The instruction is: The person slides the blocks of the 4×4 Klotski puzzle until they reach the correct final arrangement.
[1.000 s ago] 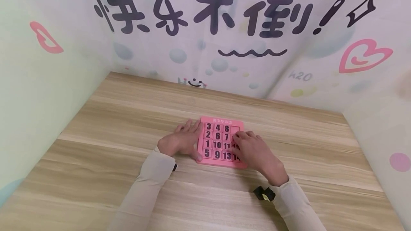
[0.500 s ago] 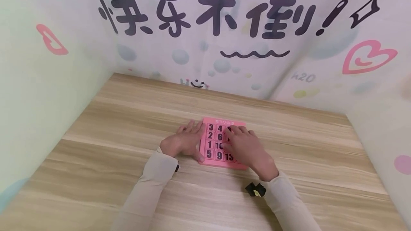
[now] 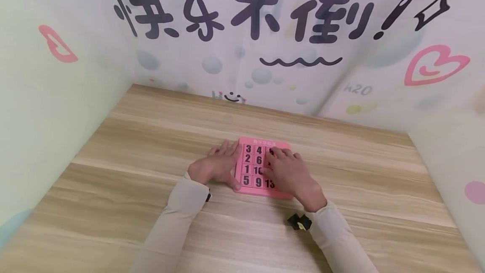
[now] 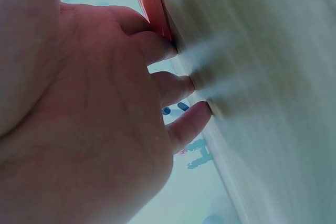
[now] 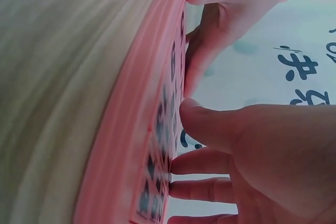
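Observation:
A pink sliding number puzzle (image 3: 259, 193) lies on the wooden table in the head view, its black-numbered tiles showing on the left. My left hand (image 3: 217, 165) rests against its left edge, thumb at the near corner and fingers spread along the side. In the left wrist view, fingertips of the left hand (image 4: 105, 93) touch the tabletop beside the frame. My right hand (image 3: 289, 172) lies over the right-hand tiles and hides several of them. The right wrist view shows the right hand (image 5: 262, 145) with thumb and extended fingertips on the tile faces.
The wood-grain table (image 3: 151, 138) runs back to a printed cloth wall (image 3: 246, 49) with large black characters. Pale walls stand at both sides. A small black device (image 3: 300, 221) sits at the right wrist.
My right hand has shifted left over the tiles, covering the 8 and 7 that showed earlier. It barely moves in the last half second. The left hand stays at the puzzle's edge.

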`<state>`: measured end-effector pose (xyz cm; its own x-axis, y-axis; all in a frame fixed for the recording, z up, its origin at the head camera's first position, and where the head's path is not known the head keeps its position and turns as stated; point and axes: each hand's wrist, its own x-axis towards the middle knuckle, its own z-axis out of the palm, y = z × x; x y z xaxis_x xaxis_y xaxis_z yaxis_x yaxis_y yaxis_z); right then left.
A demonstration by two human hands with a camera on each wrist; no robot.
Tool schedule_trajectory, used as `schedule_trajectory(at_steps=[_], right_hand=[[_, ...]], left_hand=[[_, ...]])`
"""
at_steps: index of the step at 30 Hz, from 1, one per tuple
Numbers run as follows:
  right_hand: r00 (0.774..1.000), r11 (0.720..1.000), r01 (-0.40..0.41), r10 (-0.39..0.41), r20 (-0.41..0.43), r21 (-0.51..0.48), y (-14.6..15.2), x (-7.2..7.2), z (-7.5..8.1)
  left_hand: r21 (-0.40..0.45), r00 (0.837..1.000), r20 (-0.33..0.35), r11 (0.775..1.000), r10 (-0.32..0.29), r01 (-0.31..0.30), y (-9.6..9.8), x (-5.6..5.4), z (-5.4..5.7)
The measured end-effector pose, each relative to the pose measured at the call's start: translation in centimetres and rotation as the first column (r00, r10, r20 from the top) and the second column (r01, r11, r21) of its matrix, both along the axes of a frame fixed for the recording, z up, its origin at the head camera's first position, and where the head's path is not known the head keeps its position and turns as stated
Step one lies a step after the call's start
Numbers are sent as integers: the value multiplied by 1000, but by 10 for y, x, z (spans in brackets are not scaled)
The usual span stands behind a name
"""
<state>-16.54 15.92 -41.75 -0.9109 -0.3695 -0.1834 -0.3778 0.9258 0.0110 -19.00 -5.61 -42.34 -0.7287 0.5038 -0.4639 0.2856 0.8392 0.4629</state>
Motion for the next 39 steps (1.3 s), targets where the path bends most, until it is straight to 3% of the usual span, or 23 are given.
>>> schedule_trajectory(at_steps=[29,39], right_hand=[[996,998,67,-66,61,-22,16,-1,10],[999,999,33,-33,-1,-38,12,-1,7]], left_hand=[[4,1000,1,1000,15,-15,2,0,-1],[2,1000,-6,1000,12,-12,1,0,-1]])
